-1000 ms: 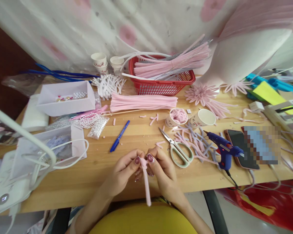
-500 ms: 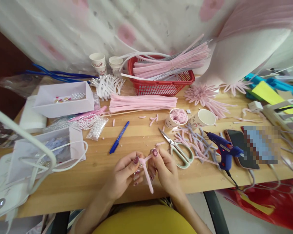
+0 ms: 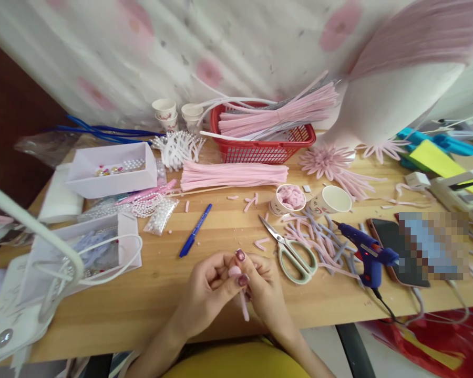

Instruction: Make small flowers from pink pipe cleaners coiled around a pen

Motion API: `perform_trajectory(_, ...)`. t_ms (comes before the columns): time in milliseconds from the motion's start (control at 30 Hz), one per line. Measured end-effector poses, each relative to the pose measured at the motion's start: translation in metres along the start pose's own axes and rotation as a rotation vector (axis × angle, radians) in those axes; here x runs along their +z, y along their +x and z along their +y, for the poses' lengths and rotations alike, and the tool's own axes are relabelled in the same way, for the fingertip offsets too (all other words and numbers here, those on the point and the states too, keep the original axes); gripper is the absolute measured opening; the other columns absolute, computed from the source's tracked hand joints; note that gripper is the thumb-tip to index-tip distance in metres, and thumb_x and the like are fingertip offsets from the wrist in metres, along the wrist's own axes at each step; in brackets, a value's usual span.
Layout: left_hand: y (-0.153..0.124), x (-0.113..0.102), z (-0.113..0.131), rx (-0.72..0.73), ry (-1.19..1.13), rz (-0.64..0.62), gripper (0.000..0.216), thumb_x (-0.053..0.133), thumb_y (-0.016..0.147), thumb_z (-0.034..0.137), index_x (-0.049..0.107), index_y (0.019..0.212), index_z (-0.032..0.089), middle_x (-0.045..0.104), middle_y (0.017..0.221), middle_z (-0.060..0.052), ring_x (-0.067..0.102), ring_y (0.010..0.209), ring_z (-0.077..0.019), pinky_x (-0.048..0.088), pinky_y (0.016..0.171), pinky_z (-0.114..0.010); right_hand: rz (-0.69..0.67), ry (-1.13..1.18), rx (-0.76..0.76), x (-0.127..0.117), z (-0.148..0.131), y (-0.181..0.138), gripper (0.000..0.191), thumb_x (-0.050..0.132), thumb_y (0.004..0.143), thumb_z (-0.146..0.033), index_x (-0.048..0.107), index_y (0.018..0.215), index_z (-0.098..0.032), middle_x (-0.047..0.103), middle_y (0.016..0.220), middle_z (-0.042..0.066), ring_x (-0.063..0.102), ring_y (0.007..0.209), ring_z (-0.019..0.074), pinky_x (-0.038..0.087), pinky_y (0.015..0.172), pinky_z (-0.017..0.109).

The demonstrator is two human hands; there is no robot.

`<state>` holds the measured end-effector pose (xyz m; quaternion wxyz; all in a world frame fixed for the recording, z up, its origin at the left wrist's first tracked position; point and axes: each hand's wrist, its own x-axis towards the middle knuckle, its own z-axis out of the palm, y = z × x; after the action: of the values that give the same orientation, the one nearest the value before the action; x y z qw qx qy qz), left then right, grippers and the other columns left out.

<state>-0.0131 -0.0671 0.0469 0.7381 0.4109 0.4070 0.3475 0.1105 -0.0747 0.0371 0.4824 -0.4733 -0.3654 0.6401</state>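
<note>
A pink fuzzy pipe cleaner (image 3: 244, 307), partly curled at its top, is pinched between my two hands, one straight end hanging down. My left hand (image 3: 211, 294) grips it with thumb and fingers from the left. My right hand (image 3: 264, 286) presses on it from the other side, the thumbs close together. Fingers cover much of the curled part. On the table to the right lie scissors (image 3: 294, 257) with pale green handles. A blue marker pen (image 3: 196, 231) rests beyond my left hand. A paper cup (image 3: 287, 201) holds pink pipe cleaner coils.
A blue glue gun (image 3: 368, 254) and a phone (image 3: 398, 252) lie at the right, near cut pipe cleaner pieces (image 3: 319, 236). Behind stand a red basket (image 3: 260, 154) and a pink pipe cleaner bundle (image 3: 234, 175). White boxes (image 3: 112, 178) with beads sit left.
My hands have drawn closer together around the pipe cleaner, and its side end is now folded in or hidden by my fingers. The view has shifted slightly upward.
</note>
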Motion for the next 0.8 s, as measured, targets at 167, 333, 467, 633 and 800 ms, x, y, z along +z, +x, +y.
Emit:
perform_trajectory(167,-0.001,0.002,0.003,0.168,0.222,0.052,0.03,0.064,0.085,0.041,0.05,0.07,0.019,0.03,0.054,0.009,0.024,0.047,-0.0073,0.021,0.045,-0.021,0.047,0.285,0.155,0.005,-0.003,0.002,0.052,0.073,0.072,-0.056,0.046,0.049,-0.019,0.034,0.038,-0.008,0.024,0.032,0.0041,0.019,0.03,0.018)
perform_trajectory(333,0.003,0.002,0.003,0.18,0.187,-0.002,0.029,0.063,0.086,0.04,0.05,0.072,0.018,0.035,0.055,0.008,0.023,0.046,-0.0062,0.019,0.043,-0.02,0.049,0.549,0.313,0.01,-0.009,0.001,0.059,0.08,0.066,-0.051,0.037,0.044,-0.018,0.033,0.034,-0.01,0.022,0.029,0.0008,0.017,0.028,0.014)
perform_trajectory(467,0.009,0.002,-0.003,0.022,-0.121,-0.037,0.034,0.068,0.082,0.045,0.049,0.074,0.019,0.052,0.062,0.004,0.032,0.043,-0.0055,0.025,0.04,-0.018,0.011,0.737,0.352,0.006,-0.007,0.011,0.062,0.08,0.068,-0.044,0.031,0.042,-0.019,0.026,0.03,-0.013,0.014,0.024,-0.0009,0.014,0.025,0.012)
perform_trajectory(633,0.005,0.002,-0.007,-0.029,-0.598,-0.077,0.034,0.079,0.073,0.041,0.055,0.067,0.018,0.044,0.054,0.006,0.045,0.054,-0.0096,0.045,0.064,-0.023,0.226,0.841,0.051,-0.027,-0.016,0.027,0.055,0.072,0.08,-0.022,0.027,0.048,-0.019,0.02,0.035,-0.015,0.01,0.027,0.0004,0.015,0.026,0.011)
perform_trajectory(800,0.005,-0.003,0.001,-0.03,-0.698,0.067,0.021,0.081,0.073,0.031,0.064,0.072,0.018,0.041,0.055,0.007,0.04,0.056,-0.0088,0.046,0.075,-0.025,0.274,0.437,-0.11,-0.029,-0.024,0.009,0.049,0.059,0.092,-0.034,0.036,0.052,-0.02,0.031,0.043,-0.009,0.025,0.034,0.0046,0.021,0.033,0.017)
